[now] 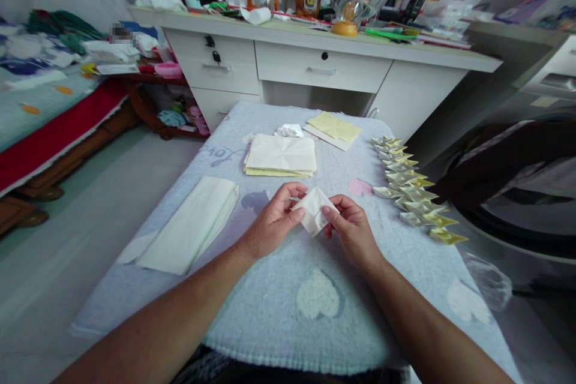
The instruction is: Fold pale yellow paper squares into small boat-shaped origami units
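Observation:
Between my two hands is a small folded square of white paper (pixel 315 211), held with a corner toward me above the table. My left hand (pixel 279 213) pinches its left corner between thumb and fingers. On the other side, my right hand (pixel 353 225) grips the right corner, thumb on top and fingers partly hidden beneath. Just beyond lies a stack of creased paper sheets (pixel 281 155), white over yellow. A long folded bundle of pale paper (pixel 191 225) rests to the left. Several folded paper boats (pixel 407 189), white and yellow, line the right side.
The table carries a blue cloth with heart prints (pixel 256 318). Yellow and white sheets (pixel 333 127) and a crumpled white piece (pixel 288 130) lie at its far side. Behind stands a cluttered white desk (pixel 220 63); a washing machine (pixel 558 192) is at right, a bed (pixel 58 114) at left.

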### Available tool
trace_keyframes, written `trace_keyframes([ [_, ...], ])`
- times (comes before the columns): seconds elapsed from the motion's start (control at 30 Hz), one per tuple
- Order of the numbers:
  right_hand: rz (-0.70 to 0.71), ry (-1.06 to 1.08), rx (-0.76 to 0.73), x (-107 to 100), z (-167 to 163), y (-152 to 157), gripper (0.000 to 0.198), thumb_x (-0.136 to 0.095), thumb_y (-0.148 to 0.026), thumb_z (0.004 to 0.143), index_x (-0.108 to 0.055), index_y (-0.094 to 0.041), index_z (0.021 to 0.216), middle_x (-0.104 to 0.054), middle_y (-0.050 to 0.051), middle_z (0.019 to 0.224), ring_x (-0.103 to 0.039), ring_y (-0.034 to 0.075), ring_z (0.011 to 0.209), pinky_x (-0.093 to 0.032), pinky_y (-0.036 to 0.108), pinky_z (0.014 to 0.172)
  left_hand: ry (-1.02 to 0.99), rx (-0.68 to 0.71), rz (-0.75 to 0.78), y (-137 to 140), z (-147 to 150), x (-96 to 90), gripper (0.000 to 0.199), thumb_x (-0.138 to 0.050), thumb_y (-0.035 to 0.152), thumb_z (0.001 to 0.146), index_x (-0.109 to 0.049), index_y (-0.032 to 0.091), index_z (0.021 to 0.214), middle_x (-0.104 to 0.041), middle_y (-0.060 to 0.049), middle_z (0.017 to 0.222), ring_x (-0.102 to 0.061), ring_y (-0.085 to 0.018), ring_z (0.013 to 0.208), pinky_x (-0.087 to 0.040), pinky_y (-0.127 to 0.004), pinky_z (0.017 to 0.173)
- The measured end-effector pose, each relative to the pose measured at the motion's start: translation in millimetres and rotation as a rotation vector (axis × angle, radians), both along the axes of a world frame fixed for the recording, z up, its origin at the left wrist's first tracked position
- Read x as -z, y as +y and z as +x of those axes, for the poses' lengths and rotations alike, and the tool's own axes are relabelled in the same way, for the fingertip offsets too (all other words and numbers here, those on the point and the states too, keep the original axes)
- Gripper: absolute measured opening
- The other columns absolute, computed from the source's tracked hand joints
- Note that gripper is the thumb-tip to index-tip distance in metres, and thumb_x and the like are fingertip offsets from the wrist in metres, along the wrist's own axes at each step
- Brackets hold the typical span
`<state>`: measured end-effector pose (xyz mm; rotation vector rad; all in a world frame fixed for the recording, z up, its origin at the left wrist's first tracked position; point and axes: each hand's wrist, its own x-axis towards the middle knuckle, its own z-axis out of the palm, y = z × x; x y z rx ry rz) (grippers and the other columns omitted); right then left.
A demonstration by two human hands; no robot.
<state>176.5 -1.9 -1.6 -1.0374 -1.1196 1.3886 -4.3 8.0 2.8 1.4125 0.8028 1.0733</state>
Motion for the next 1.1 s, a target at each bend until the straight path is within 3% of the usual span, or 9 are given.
trace_keyframes([
  [0.2, -0.041, 0.056, 0.006, 3.2, 0.8, 2.3, 0.025, -0.072, -0.038, 0.077, -0.057, -0.018, 0.077, -0.057, -0.004, 0.061, -0.045, 0.006, 0.043, -0.037, 0.019, 0.041, 0.217, 0.091, 0.090, 0.7, 0.2, 1.3, 0.025, -0.055, 0.017, 0.083, -0.063, 0.022, 0.107, -0.058, -0.004, 0.104, -0.057, -0.015, 0.091, -0.045, -0.025, 0.076],
  [0.37, -0.060, 0.082, -0.018, -0.5, -1.0, 1.7, 0.029, -0.074, -0.038, 0.074, -0.054, -0.019, 0.080, -0.055, -0.006, 0.060, -0.045, 0.006, 0.043, -0.037, 0.019, 0.040, 0.231, 0.094, 0.091, 3.1, -0.2, 0.9, 0.016, -0.054, 0.012, 0.080, -0.062, 0.019, 0.093, -0.055, -0.002, 0.093, -0.055, -0.013, 0.084, -0.043, -0.023, 0.071],
  [0.53, -0.076, 0.076, -0.151, 0.2, -3.1, 0.6, 0.037, -0.078, -0.039, 0.069, -0.050, -0.021, 0.087, -0.054, -0.006, 0.063, -0.041, 0.006, 0.044, -0.032, 0.018, 0.036, 0.280, 0.069, 0.141, 5.4, -1.8, 2.5, 0.009, -0.055, 0.011, 0.079, -0.059, 0.017, 0.084, -0.051, 0.000, 0.085, -0.052, -0.013, 0.082, -0.041, -0.023, 0.073],
  [0.83, -0.076, 0.004, -0.154, 3.7, -2.3, 0.9, 0.034, -0.076, -0.041, 0.070, -0.053, -0.019, 0.081, -0.050, -0.006, 0.059, -0.040, 0.006, 0.042, -0.034, 0.019, 0.037, 0.366, 0.110, 0.168, 3.2, -3.5, -2.3, 0.008, -0.055, 0.012, 0.079, -0.059, 0.018, 0.084, -0.053, 0.000, 0.090, -0.052, -0.012, 0.079, -0.040, -0.023, 0.071],
  [1.1, -0.078, 0.033, -0.194, 2.3, -3.0, 1.3, 0.037, -0.078, -0.039, 0.069, -0.056, -0.019, 0.090, -0.052, -0.006, 0.064, -0.038, 0.006, 0.045, -0.032, 0.019, 0.038, 0.434, 0.084, 0.212, 4.3, -3.3, -1.6, 0.008, -0.056, 0.012, 0.080, -0.062, 0.017, 0.082, -0.056, -0.001, 0.089, -0.055, -0.013, 0.082, -0.041, -0.023, 0.073],
])
